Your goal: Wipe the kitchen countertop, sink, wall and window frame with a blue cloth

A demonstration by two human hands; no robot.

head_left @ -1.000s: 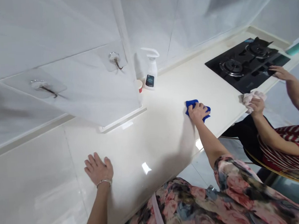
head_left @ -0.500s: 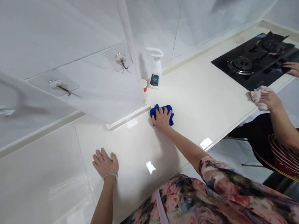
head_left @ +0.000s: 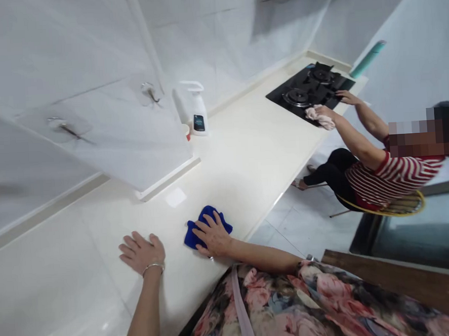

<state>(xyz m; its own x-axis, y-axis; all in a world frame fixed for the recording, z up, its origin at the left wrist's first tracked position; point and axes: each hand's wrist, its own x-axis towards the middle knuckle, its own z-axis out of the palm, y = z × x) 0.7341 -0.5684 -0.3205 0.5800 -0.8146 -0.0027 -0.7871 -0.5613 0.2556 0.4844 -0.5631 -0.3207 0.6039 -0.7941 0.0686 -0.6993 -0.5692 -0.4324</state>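
My right hand presses a blue cloth against the white countertop, close to the front edge. Its fingers spread over the cloth, which bunches up around them. To the left, my left hand lies flat on the same counter, palm down and fingers apart, with nothing in it. A bracelet circles that wrist.
Beyond the wall corner stand a white spray bottle and a partly hidden cup. On the right, a seated co-worker holds a pale cloth at the black gas hob. Hooks stick out from the wall.
My right hand has brought the blue cloth from beside the wall corner back toward the front edge. The view has turned right, showing more of the co-worker. My left hand stays flat.
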